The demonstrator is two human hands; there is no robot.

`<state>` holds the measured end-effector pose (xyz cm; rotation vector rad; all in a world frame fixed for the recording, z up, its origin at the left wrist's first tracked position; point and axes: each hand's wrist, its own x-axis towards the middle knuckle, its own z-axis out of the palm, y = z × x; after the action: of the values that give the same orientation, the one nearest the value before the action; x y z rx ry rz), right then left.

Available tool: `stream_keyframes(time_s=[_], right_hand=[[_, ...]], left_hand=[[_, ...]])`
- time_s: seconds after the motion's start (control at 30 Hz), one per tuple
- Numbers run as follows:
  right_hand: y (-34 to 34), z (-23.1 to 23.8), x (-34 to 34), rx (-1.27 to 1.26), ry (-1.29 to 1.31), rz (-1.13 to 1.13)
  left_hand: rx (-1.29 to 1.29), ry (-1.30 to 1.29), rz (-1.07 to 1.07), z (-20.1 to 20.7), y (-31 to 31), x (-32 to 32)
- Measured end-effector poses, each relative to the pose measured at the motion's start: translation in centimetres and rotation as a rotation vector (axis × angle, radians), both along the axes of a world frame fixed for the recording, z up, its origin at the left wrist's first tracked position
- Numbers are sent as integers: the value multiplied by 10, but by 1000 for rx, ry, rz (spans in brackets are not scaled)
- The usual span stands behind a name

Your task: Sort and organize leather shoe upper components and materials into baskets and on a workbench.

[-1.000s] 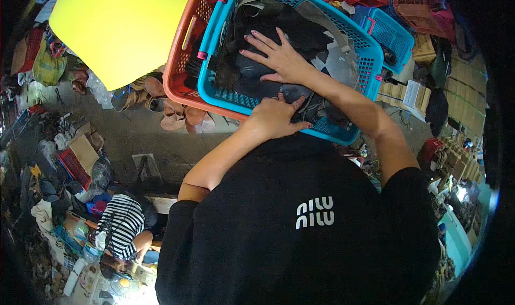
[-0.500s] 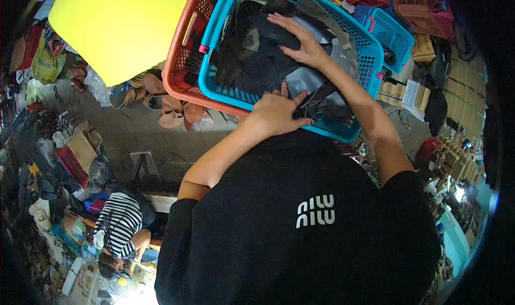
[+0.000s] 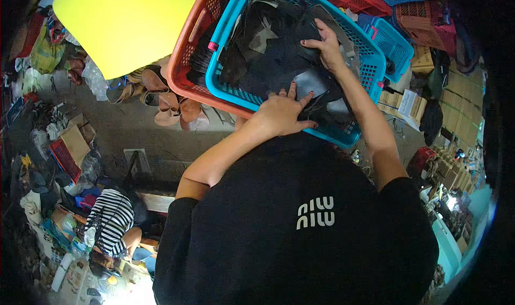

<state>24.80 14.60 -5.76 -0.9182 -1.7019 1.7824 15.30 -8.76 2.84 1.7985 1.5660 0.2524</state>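
Observation:
A blue plastic basket (image 3: pixel 218 74) holds a heap of black and grey scraps of thin sheet material (image 3: pixel 268 64). My left hand (image 3: pixel 281 112) lies over its near rim with the fingers spread on the scraps. Deeper in the basket, toward the right, my right hand (image 3: pixel 329 46) rests on the dark pieces. Its thumb and forefinger are apart; the other fingers are partly hidden. A glossy dark piece (image 3: pixel 309 84) shows between the two hands. Pale grey scraps (image 3: pixel 264 39) lie farther left in the heap.
An orange-red basket (image 3: pixel 179 72) surrounds the blue one's left side. A yellow sheet (image 3: pixel 123 26) stands at the far left, above brown leather-like pieces (image 3: pixel 169 109). More baskets (image 3: pixel 394 45) stand at the far right. A person in a striped top (image 3: pixel 110 222) sits at the lower left.
My right hand has moved right and slightly nearer, its fingers less stretched out. The left hand stays near the rim. The scraps have shifted, and the view has turned slightly.

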Motion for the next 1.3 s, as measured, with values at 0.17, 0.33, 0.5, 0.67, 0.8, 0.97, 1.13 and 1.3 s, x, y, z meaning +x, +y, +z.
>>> stream_keyframes(time_s=[0.17, 0.33, 0.5, 0.67, 0.8, 0.97, 1.13, 1.3], right_hand=[[-12, 17, 4, -62, 88, 58], [-34, 28, 1, 28, 146, -68], [-40, 18, 17, 106, 89, -148], [-54, 19, 29, 166, 73, -163], [-58, 15, 37, 294, 16, -129], [-66, 10, 44, 332, -46, -126], [-83, 60, 31, 699, -99, 149], [-105, 75, 48, 899, -184, 200]], left_hand=[[-116, -17, 341, 20, 25, -38], [-250, 173, 334, -6, 52, -74], [-310, 217, 361, -26, 52, -67], [-272, 246, 475, -46, 42, -74], [-332, 295, 386, -50, 45, -78], [-327, 238, 422, -66, 45, -76], [-478, 288, 302, -73, 54, -81], [-473, 414, 229, -71, 62, -74]])
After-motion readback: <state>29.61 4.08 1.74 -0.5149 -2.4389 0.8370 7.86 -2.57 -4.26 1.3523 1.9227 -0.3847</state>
